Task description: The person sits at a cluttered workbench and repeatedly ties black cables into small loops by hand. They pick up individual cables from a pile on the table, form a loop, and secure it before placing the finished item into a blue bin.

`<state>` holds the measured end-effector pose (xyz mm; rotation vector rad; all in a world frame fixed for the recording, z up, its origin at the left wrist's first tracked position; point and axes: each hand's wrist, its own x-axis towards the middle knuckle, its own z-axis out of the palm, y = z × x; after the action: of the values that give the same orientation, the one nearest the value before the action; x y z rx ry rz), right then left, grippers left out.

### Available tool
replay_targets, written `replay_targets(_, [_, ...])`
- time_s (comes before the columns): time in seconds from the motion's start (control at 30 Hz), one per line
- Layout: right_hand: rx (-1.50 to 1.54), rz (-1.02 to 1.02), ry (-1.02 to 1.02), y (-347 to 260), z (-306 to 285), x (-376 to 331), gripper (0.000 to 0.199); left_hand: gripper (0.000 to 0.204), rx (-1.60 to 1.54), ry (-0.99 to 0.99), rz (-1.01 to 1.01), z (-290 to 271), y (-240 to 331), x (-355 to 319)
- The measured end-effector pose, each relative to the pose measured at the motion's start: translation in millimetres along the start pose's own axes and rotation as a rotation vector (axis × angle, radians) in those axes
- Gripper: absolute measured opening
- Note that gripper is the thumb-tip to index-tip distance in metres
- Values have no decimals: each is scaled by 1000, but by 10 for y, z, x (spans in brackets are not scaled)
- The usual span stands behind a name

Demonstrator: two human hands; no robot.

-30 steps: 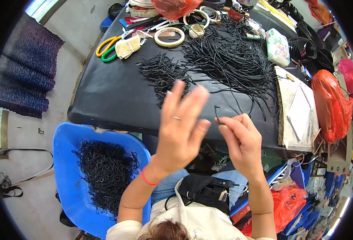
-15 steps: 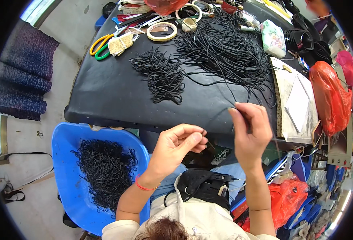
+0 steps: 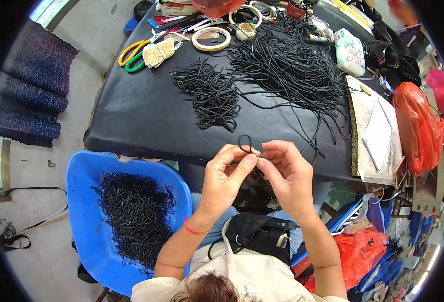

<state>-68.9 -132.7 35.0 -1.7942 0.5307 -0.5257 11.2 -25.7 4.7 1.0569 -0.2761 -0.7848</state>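
Close in front of me, my left hand [image 3: 227,173] and my right hand [image 3: 287,176] meet at the fingertips, just off the table's near edge. Pinched between them is a black cord [image 3: 243,141], bent into a small loop that stands above the fingers. Its ends are hidden by my hands. Beyond them on the black table [image 3: 136,110] lies a heap of looped black cords [image 3: 207,93]. To its right spreads a larger bundle of loose, straight black cords [image 3: 292,65], with some strands trailing toward my right hand.
A blue tub [image 3: 78,201] with many black cord loops stands at my left. Scissors [image 3: 133,55] and tape rolls [image 3: 211,39] lie at the table's far left and middle. On the right are a pale board [image 3: 358,126], a tissue pack [image 3: 350,53] and red plastic bags [image 3: 416,126].
My right hand has come down and left from near the cord bundle to meet my left hand. A cord loop now shows between both hands' fingertips.
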Motion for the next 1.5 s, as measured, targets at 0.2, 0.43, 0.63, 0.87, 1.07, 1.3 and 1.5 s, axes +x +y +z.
replay_targets(0.2, [-502,-339,15,25,-246,-63,19,12,-308,-68,-198,-178,78,80])
replay_targets(0.43, [-543,-575,32,37,-137,-7,23,15,-15,-204,-274,-53,106,7])
replay_targets(0.63, [-731,-534,-99,-83,-302,-61,25,11,388,-54,-62,-100,87,-10])
replay_targets(0.87, [-411,-368,-195,13,-369,219,10,15,627,-292,33,-112,159,-147])
replay_targets(1.07, [-273,-215,-238,26,-164,26,12,24,-70,-161,-238,-136,145,-53])
replay_targets(1.3, [377,260,-388,44,-158,-133,21,18,99,-21,-18,-110,-4,-42])
replay_targets(1.5, [299,198,-188,52,-52,-138,13,18,-41,8,-19,-99,-15,-70])
